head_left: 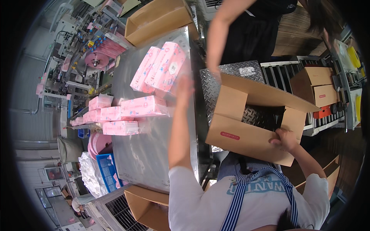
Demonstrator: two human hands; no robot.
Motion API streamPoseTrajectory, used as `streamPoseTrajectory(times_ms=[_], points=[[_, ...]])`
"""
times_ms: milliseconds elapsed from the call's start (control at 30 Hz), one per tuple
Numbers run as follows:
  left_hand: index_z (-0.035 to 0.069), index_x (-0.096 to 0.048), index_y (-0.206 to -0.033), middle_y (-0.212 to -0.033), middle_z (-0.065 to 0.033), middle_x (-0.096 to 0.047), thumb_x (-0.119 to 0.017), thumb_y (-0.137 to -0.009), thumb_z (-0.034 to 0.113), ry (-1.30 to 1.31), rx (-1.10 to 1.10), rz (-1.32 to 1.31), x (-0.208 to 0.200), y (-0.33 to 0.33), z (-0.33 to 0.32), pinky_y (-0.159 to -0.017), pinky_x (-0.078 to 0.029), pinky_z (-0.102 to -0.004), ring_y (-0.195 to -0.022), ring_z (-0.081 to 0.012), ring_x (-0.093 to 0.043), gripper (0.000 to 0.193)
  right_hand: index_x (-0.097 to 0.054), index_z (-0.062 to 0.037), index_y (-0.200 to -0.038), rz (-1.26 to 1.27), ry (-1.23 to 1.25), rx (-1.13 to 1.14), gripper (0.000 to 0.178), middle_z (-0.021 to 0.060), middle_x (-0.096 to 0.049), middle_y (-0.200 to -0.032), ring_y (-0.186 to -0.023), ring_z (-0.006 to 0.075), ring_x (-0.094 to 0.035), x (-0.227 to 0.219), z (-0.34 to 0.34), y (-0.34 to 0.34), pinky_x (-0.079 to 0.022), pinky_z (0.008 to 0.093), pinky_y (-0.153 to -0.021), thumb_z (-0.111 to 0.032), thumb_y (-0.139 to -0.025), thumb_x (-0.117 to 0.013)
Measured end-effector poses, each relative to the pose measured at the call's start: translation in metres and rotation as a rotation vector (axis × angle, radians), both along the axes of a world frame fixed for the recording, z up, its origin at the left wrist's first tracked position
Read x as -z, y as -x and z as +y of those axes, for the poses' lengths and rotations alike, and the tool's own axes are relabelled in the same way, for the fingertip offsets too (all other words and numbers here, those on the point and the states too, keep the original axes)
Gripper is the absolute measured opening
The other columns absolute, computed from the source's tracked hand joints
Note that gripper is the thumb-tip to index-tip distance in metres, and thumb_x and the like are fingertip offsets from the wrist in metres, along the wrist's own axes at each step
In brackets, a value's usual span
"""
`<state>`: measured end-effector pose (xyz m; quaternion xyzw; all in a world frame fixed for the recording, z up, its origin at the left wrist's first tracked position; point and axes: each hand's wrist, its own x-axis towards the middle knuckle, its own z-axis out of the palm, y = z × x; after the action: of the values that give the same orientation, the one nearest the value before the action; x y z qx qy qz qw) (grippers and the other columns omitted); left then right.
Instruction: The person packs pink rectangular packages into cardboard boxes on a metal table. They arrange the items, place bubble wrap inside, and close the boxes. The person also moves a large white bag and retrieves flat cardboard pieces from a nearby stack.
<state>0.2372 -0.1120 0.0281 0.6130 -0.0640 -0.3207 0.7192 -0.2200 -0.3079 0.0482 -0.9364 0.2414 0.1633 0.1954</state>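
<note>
My left hand (184, 86), blurred by motion, is beside two pink tissue packs (165, 67) leaning together at the far side of the metal table; whether it touches them I cannot tell. My right hand (285, 139) grips the near wall of an open cardboard box (246, 134), its fingers curled over the edge. Through the box's opening, dark tread plate shows. Nearer the table's left side, several more pink tissue packs (143, 106) lie in a loose group, some of them stacked.
The metal table (154, 158) spans the middle left. A co-worker's arm (216, 46) reaches toward the box's far left corner. Right of it, a roller conveyor (283, 75) carries another carton (314, 86). Open cartons (160, 21) stand beyond the table; a blue crate (108, 171) sits at left, with machinery.
</note>
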Motion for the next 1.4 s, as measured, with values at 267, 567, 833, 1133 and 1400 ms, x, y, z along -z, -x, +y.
streamPoseTrajectory(times_ms=[267, 567, 833, 1133, 1400], points=[[0.005, -0.05, -0.127, -0.11, -0.0173, -0.063, -0.077, -0.069, 0.041, -0.754, 0.265, -0.578, -0.004, 0.245, 0.014, -0.086, -0.048, -0.0432, -0.099, -0.0354, -0.062, 0.074, -0.054, -0.0052, -0.118, -0.672, 0.48, -0.114, 0.054, 0.0135, -0.058, -0.108, -0.104, 0.0323, -0.054, -0.075, -0.038, -0.072, -0.039, 0.0463, -0.097, -0.026, -0.072, -0.073], [0.005, -0.032, -0.144, -0.152, -0.0177, -0.025, -0.053, -0.086, 0.049, -1.134, 0.419, -1.324, 0.01, 0.234, -0.019, -0.108, -0.016, -0.0625, -0.14, -0.0339, -0.023, 0.075, -0.062, -0.0055, -0.093, -0.808, 0.31, 0.404, 0.012, 0.0096, -0.064, -0.085, -0.087, 0.0259, -0.059, -0.035, -0.064, 0.018, -0.046, 0.0396, -0.08, -0.013, -0.082, -0.061], [0.004, -0.023, -0.147, -0.154, -0.0144, -0.018, -0.033, -0.096, 0.056, -0.793, 0.274, -0.388, 0.106, 0.058, 0.092, -0.115, -0.015, -0.0398, -0.142, -0.0272, -0.016, 0.074, -0.056, 0.0039, -0.121, -0.409, -0.677, 1.05, 0.067, 0.0164, -0.06, -0.119, -0.116, 0.0238, -0.052, 0.141, -0.087, 0.107, -0.04, 0.0352, -0.097, -0.056, -0.096, -0.039], [0.009, -0.032, -0.145, -0.142, -0.0094, -0.042, -0.052, -0.093, 0.048, -0.6, 0.483, 0.067, 0.021, 0.151, 0.037, -0.098, -0.041, -0.0372, -0.127, -0.0186, -0.043, 0.068, -0.064, -0.0055, -0.089, -0.254, -1.056, 0.204, 0.017, 0.0036, -0.061, -0.063, -0.053, 0.0095, -0.058, -0.128, -0.046, -0.015, -0.045, 0.0238, -0.047, -0.021, -0.092, -0.058], [0.01, -0.036, -0.141, -0.14, -0.0191, -0.04, -0.078, -0.071, 0.031, -1.262, 0.139, -1.415, -0.043, 0.065, 0.089, -0.104, -0.033, -0.0481, -0.128, -0.0358, -0.039, 0.085, -0.023, -0.0097, -0.146, -0.278, 0.693, 0.332, 0.093, 0.0183, -0.034, -0.144, -0.127, 0.0337, -0.041, -0.024, -0.08, -0.042, -0.038, 0.0512, -0.096, -0.028, -0.072, -0.076]])
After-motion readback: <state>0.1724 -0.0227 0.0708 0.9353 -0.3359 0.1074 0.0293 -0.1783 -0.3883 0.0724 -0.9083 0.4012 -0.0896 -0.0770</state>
